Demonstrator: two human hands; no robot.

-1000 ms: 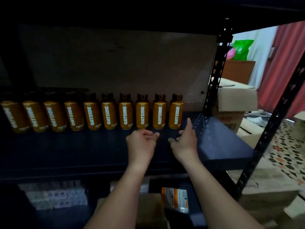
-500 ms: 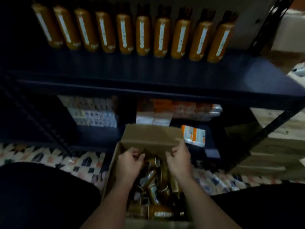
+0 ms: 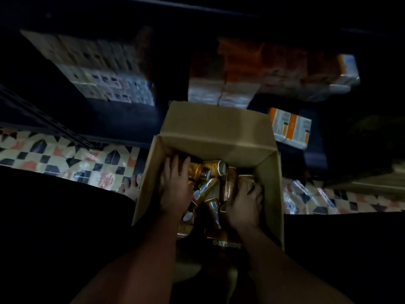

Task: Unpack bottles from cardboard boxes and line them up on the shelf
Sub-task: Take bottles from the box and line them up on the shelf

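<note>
Head view: cardboard box [image 3: 219,132] on patterned tile floor [image 3: 65,163], left hand [image 3: 175,189] spread flat over bottles [image 3: 207,187], right hand [image 3: 245,205] curled round one.

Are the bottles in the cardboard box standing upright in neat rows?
No. The bottles lie jumbled at odd angles inside the cardboard box.

Single view: head camera, worn, wide-angle. Faces steeply down, slightly forward, from above an open cardboard box [image 3: 217,137] on the tiled floor [image 3: 65,161]. Near range (both forearms enter from the bottom edge). Upper frame takes in the dark lower shelf [image 3: 122,119]. Image dim, edges curved.
</note>
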